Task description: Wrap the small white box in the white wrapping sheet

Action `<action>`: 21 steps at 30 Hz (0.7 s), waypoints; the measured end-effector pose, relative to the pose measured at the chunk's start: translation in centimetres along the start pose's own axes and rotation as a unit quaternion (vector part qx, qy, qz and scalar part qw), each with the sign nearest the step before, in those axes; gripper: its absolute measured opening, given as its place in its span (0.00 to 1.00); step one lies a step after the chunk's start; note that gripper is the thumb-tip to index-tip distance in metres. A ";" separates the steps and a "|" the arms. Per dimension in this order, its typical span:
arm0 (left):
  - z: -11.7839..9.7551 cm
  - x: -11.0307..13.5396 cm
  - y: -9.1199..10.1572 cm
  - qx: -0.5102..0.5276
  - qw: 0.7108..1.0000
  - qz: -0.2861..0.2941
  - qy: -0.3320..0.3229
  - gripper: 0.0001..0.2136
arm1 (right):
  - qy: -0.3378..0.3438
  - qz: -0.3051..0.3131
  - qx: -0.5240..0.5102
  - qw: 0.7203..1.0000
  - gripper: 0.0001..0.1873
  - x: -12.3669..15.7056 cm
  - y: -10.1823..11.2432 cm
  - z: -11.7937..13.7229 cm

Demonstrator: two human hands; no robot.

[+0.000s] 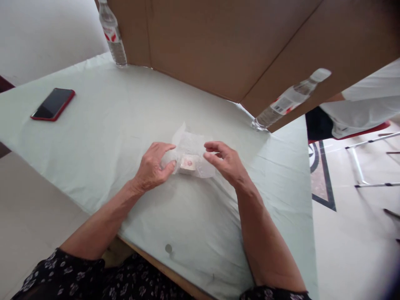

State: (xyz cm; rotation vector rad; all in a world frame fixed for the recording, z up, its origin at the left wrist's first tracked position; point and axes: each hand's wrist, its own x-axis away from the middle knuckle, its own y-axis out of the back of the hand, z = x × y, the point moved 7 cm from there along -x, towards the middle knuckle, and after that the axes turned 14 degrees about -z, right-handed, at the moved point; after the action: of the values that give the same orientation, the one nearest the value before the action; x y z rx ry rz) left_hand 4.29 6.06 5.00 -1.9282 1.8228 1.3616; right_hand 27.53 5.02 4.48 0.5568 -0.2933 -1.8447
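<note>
A small pale box (188, 163) with a reddish mark on top lies on the table in front of me. Around it spreads a translucent white wrapping sheet (191, 143), its back part standing up and its sides loose. To the left of the box is my left hand (155, 163), thumb and forefinger apart at the sheet's left edge; whether they touch it is hard to tell. My right hand (227, 161) hovers at the sheet's right side, fingers bent and parted from the thumb, with nothing visible between them.
A pale green cloth covers the table (103, 137). A phone in a red case (53, 104) lies at the left. Water bottles stand at the back left (113, 37) and right (289, 102) against a tall cardboard panel (200, 46). A person in white (368, 100) sits behind it.
</note>
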 end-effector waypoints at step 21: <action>-2.7 0.7 0.3 0.081 0.992 0.074 -0.063 0.11 | 0.077 0.264 0.050 0.960 0.11 10.8 -3.8 2.8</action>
State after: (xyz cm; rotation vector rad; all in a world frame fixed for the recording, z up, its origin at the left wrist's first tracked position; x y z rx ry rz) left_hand 5.23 3.74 6.16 -1.6205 1.9802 1.2982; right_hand 20.23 -4.01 2.67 0.6183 -0.3893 -1.2688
